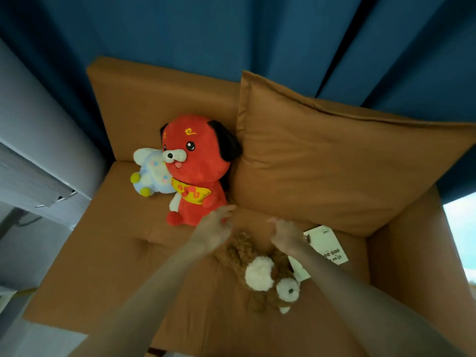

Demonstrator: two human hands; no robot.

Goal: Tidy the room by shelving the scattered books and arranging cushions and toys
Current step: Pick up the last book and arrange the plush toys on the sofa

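At centre left of the sofa [103, 253] a pale blue plush [150, 173] leans on the red dog plush [199, 173], my left hand [213, 229] below it with loose, empty fingers, the brown curly plush [257, 276] lying lower centre, my right hand [287, 237] curled above it, grip unclear, beside the cushion [347, 171].

Dim, even indoor light; no hard shadows. Soft shade beneath cushion [347, 163] and behind red plush dog [198, 171]. Daylight patch [461, 228] at right edge blown out to pale white-blue. Curtain [231, 34] darkens toward top corners. Strong wide-angle bowing: sofa [103, 253] edges and curtain folds splay outward. Left hand [213, 228] and right hand [286, 235] smeared, fingers indistinct. Fine detail soft throughout, slight compression haze.
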